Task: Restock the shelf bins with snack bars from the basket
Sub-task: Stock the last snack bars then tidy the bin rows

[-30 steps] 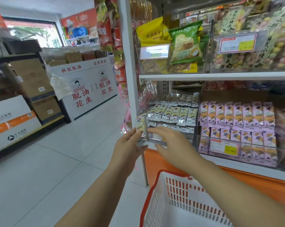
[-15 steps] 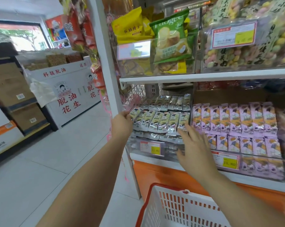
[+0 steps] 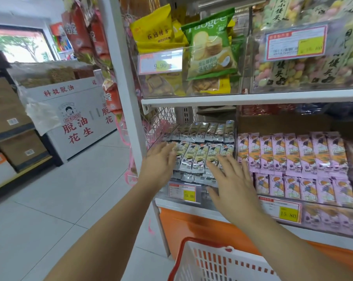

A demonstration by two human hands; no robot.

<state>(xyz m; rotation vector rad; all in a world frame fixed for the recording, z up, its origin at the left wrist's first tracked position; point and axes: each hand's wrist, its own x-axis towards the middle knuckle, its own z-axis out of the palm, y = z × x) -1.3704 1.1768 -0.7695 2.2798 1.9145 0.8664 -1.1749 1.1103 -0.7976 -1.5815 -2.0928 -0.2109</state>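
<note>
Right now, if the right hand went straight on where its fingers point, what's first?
The front row of white snack bars. The right hand has its spread fingers already overlapping them in the picture, though depth is unclear, so contact can't be confirmed.

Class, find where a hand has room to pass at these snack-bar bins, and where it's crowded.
Free: the gap above the grey bars, under the upper shelf; the floor tiles left of the white post. Crowded: grey bars and purple bars, packed edge to edge.

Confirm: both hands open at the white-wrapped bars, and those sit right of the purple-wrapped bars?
Side is wrong. Head view: left hand and right hand are open at the white-wrapped bars, but those sit left of the purple-wrapped bars.
</note>
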